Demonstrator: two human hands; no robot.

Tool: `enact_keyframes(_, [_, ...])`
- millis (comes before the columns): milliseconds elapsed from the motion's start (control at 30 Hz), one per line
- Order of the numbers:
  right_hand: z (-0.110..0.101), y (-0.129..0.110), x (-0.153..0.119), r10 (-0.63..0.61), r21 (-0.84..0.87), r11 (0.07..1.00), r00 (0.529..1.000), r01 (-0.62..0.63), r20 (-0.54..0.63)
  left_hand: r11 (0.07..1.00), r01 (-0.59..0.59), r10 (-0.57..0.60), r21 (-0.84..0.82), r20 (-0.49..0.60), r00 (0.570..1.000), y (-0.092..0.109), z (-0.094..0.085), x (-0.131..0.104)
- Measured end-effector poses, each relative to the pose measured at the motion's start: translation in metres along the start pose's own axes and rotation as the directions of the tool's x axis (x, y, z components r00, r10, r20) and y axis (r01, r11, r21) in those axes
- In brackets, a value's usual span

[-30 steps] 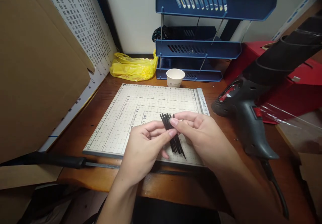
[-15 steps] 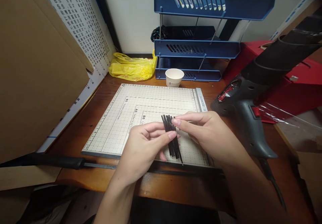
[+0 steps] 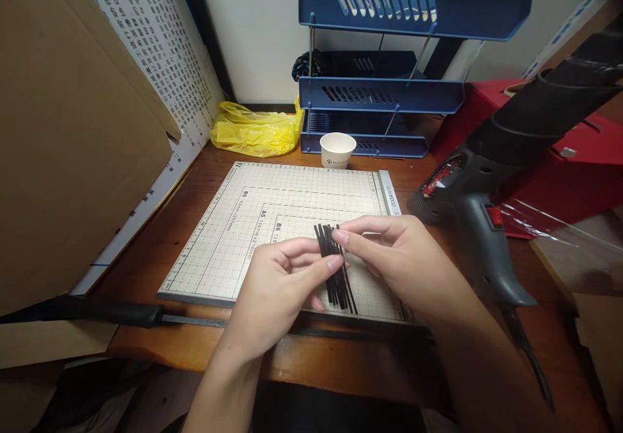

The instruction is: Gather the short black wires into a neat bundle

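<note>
A bundle of thin black strips [image 3: 335,287], all cut to a similar short length, is gripped between the thumb and fingers of my left hand [image 3: 287,277]. The strips stand nearly upright and fan out slightly at their lower ends. My right hand [image 3: 389,245] is closed, thumb and forefinger pinching at the upper right of the same bundle. Its other fingers are mostly hidden behind. Both hands are above the paper trimmer's gridded board [image 3: 219,245]. The trimmer's black handle [image 3: 131,313] and blade arm lie along the front edge.
A heat gun [image 3: 491,225] stands at the right, its cord trailing down. Behind the board are a white paper cup [image 3: 337,150], a yellow plastic bag [image 3: 256,129] and a blue tiered tray [image 3: 379,94]. Cardboard [image 3: 82,134] rises at left; a red box [image 3: 545,186] sits at right.
The lower ends of the strips have spread a little to the right. Both hands stay almost in place, the bundle shifting slightly between the fingers.
</note>
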State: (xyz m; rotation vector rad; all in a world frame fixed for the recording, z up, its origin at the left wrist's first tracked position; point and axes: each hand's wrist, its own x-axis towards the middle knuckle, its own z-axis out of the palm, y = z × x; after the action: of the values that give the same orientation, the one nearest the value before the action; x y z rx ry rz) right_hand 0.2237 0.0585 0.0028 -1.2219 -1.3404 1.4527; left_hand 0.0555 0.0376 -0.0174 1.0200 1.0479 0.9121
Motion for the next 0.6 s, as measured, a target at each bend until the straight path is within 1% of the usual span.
enact_keyframes(100, [0.0009,-0.0012,-0.0016,0.009,0.020,1.000,1.000,-0.008,-0.019,1.000,0.001,-0.001,-0.002,0.015,1.000,-0.0005,-0.0003,0.0004])
enact_keyframes(233, [0.0034,-0.0009,-0.0024,0.047,-0.002,0.999,0.995,-0.047,-0.086,1.000,0.002,-0.002,0.003,0.040,0.999,-0.0007,-0.0007,0.0013])
enact_keyframes(300, [0.0042,-0.0005,-0.0022,0.050,-0.004,0.999,0.994,-0.051,-0.097,1.000,0.004,-0.004,0.007,0.043,0.999,-0.0005,-0.0009,0.0013])
enact_keyframes(500, [0.0025,-0.0019,-0.0017,0.036,-0.037,0.999,0.998,-0.038,-0.055,1.000,-0.009,0.009,0.015,0.007,1.000,-0.0004,-0.0005,-0.0012])
enact_keyframes(600, [0.0010,-0.0028,-0.0014,0.035,-0.051,0.998,0.999,-0.037,-0.038,1.000,-0.015,0.015,0.019,0.007,1.000,-0.0010,-0.0005,-0.0012])
